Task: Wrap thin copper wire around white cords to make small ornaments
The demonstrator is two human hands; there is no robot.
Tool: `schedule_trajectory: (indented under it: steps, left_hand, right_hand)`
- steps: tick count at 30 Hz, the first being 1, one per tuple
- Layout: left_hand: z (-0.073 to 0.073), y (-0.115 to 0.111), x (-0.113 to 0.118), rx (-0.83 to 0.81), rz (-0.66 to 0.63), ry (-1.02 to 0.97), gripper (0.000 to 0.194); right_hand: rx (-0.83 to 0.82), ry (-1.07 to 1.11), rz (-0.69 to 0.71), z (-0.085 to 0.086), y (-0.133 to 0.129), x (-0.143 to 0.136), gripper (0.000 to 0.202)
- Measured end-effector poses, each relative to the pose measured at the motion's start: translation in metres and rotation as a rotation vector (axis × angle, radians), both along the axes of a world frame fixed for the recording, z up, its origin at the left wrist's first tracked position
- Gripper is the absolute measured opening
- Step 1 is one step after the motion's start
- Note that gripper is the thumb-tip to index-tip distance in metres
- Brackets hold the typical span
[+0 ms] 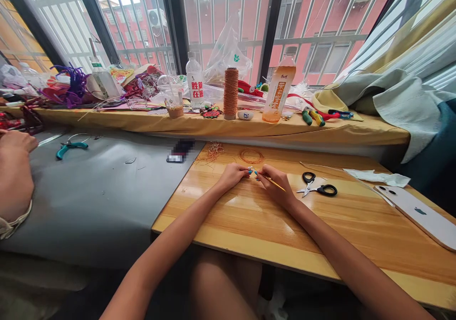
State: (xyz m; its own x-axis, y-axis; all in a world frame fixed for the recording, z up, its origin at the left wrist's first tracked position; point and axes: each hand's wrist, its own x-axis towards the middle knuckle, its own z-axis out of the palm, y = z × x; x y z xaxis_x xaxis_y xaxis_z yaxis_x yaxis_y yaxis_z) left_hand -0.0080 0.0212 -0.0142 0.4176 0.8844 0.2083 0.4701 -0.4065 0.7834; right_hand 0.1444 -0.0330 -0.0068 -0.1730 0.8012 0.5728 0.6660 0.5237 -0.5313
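Over the wooden table [221, 215], my left hand [233, 176] pinches a tiny whitish piece [251, 169] between thumb and finger; its shape is too small to make out. Close beside it, my right hand [276, 182] is closed on a thin golden stick [273, 182], like a fine brush, whose near end slants down to the right. The fingertips of both hands almost meet. Behind them lies a coil of orange wire [251, 156], with a heap of loose orange strands [214, 151] to its left. Black-handled scissors [317, 188] lie spread to the right of my right hand.
A white phone [420, 213] and crumpled tissue [379, 177] lie right. On the grey table [117, 201] are teal pliers [71, 148] and a dark phone [180, 151]; another person's arm [16, 168] rests far left. The cloth-covered ledge [142, 124] holds bottles, a cup and a thread spool [231, 94].
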Motion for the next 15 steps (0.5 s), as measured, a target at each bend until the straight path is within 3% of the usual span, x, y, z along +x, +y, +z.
schedule_trajectory:
  steps: [15]
  left_hand:
    - [0.0033,-0.0008,-0.0003,0.003,0.012,0.012,0.024]
  right_hand:
    - [-0.056,0.011,0.025,0.0011,0.0025,-0.0015,0.013]
